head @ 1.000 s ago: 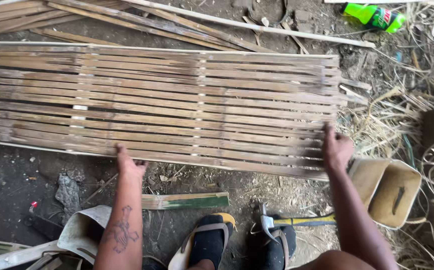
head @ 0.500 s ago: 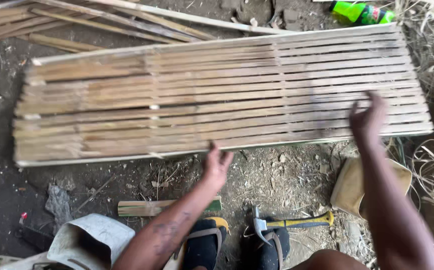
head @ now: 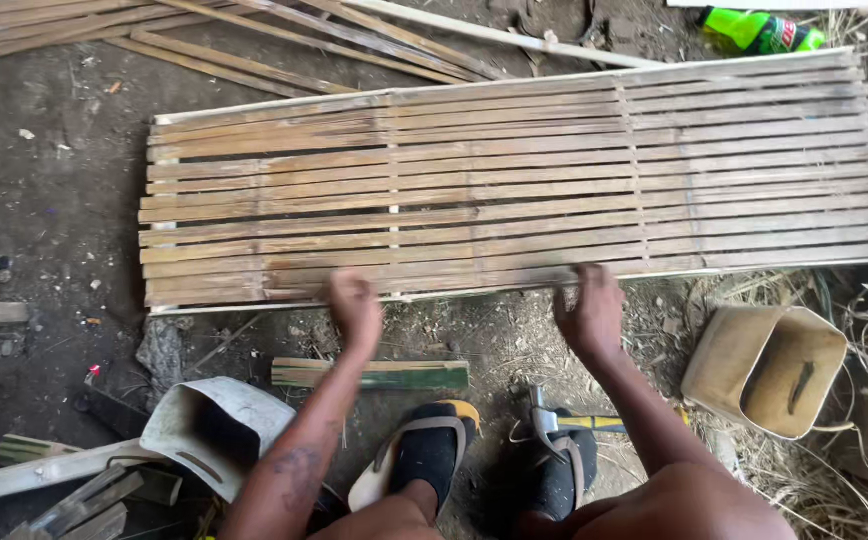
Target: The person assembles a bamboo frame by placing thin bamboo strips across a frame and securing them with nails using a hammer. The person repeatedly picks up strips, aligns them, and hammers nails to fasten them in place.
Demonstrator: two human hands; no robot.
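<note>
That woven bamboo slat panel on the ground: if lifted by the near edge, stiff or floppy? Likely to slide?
The bamboo panel probably flexes along its length: long thin slats, with only a few narrow cross strips holding them. Likely light for its size, since gaps show between slats. It should slide rather than roll, lying flat on dirt. The left hand and right hand are at its near edge.

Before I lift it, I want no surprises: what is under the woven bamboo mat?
Dark bare dirt shows through the gaps and around the woven bamboo mat. Whatever lies beneath the slats themselves is covered. Both hands, left hand and right hand, meet its near edge.
</note>
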